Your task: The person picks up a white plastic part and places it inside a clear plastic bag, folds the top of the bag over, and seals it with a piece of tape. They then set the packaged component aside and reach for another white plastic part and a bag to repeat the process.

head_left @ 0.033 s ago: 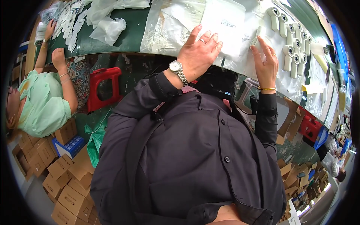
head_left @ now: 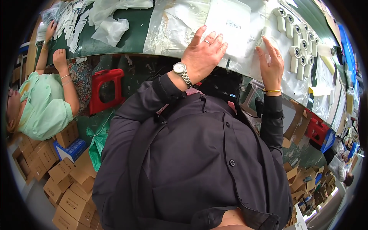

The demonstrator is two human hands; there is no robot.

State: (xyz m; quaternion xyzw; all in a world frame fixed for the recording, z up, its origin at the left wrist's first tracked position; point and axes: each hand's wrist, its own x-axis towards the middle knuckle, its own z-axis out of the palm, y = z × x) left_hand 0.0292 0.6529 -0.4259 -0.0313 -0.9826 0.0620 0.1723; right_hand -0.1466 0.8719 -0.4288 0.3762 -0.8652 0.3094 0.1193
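My left hand (head_left: 202, 56), with a watch at its wrist, lies with fingers stretched over the lower left part of a flat white printed bag (head_left: 232, 13). To the right of that bag, my right hand (head_left: 273, 69) has its thumb and fingers around a small white handheld device (head_left: 265, 30). Part of the device is hidden by my fingers, and it seems to rest on the table. Further right, several white devices with round dark-centred heads (head_left: 296, 51) lie close together in rows.
Clear plastic sheeting (head_left: 165, 34) covers part of the green table (head_left: 134, 36). Crumpled plastic bags (head_left: 111, 30) lie to the left. A co-worker in a light green top (head_left: 48, 103) sits at far left, near a red stool (head_left: 105, 92). Cardboard boxes (head_left: 73, 203) fill the floor behind.
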